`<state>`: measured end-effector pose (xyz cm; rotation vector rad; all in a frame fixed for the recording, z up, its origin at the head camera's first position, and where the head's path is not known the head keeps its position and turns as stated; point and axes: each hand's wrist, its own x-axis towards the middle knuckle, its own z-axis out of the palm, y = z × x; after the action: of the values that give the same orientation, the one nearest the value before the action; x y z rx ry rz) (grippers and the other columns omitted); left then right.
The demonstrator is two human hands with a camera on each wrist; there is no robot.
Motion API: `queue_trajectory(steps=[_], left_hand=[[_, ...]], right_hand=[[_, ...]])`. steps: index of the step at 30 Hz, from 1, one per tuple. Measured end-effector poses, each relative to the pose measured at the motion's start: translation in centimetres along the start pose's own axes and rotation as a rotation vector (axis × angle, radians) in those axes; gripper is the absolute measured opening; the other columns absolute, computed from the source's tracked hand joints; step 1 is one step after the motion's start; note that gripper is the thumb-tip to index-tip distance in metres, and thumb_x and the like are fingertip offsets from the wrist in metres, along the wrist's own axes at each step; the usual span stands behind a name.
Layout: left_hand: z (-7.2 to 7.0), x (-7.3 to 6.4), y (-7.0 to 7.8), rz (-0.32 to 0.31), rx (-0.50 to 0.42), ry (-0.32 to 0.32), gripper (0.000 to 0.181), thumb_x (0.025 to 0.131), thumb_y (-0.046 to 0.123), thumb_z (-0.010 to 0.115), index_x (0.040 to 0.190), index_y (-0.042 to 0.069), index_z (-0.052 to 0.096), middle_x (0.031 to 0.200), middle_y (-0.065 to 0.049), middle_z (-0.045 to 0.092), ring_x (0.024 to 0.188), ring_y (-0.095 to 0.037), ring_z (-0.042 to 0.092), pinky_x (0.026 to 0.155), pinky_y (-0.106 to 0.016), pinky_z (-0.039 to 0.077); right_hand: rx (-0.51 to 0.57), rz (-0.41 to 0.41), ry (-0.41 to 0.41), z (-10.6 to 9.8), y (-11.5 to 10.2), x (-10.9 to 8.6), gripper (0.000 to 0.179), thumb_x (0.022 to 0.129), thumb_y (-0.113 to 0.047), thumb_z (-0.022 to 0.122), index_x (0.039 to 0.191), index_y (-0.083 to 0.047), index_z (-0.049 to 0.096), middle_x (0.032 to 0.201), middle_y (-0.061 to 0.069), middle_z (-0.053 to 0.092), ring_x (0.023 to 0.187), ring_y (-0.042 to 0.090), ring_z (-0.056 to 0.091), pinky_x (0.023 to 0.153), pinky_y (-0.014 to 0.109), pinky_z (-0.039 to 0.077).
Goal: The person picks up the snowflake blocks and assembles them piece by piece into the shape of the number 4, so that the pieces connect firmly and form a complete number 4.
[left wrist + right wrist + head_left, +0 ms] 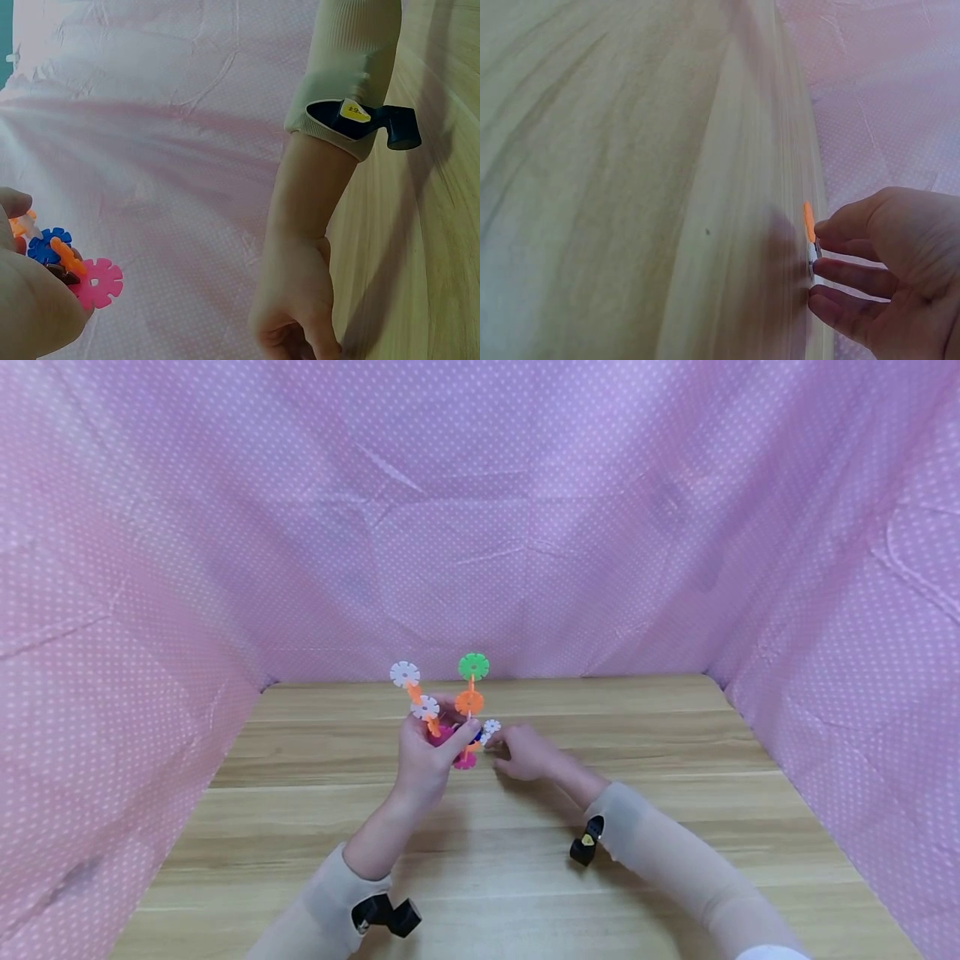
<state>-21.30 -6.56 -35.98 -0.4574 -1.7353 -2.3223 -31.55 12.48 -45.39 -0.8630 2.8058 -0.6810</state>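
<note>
My left hand (pixel 422 762) holds a joined build of notched plastic discs above the table. From it rise a white disc (pixel 398 680) on the left and a green disc (pixel 477 661) over an orange disc (pixel 465 707). In the left wrist view, a blue disc (pixel 37 250) and a pink disc (pixel 112 278) stick out beside the palm. My right hand (pixel 528 753) reaches in close to small white discs (pixel 492 726), thumb and fingers apart. In the right wrist view, an orange disc (pixel 808 219) shows edge-on by its fingertips; whether they touch is unclear.
A wood-grain table (pixel 487 877) lies under both hands. Pink dotted cloth (pixel 480 568) hangs behind it and along both sides. Black camera mounts sit on the left wrist (pixel 386 914) and the right wrist (pixel 587 841), over beige sleeves.
</note>
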Motion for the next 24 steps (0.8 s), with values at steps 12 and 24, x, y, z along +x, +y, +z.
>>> queue_trajectory(steps=[12,24], left_hand=[[0.08,0.09,-0.18,0.024,-0.039,-0.024,0.034,0.092,-0.011,0.069,0.104,0.02,0.063,0.094,0.007,0.07,0.085,-0.008,0.067,0.072,-0.016,0.062],[0.02,-0.16,-0.08,-0.002,-0.009,-0.016,0.03,0.093,-0.009,0.071,0.107,0.015,0.063,0.095,0.006,0.069,0.081,-0.01,0.066,0.069,-0.018,0.062]], right_hand=[[-0.028,-0.024,0.069,0.37,0.15,-0.32,0.022,0.091,-0.001,0.076,0.113,-0.004,0.077,0.105,0.008,0.076,0.093,0.017,0.069,0.087,0.034,0.065],[-0.087,-0.039,0.141,0.83,0.33,-0.45,0.009,0.09,0.0,0.076,0.097,-0.004,0.079,0.097,0.01,0.077,0.093,0.024,0.074,0.087,0.037,0.067]])
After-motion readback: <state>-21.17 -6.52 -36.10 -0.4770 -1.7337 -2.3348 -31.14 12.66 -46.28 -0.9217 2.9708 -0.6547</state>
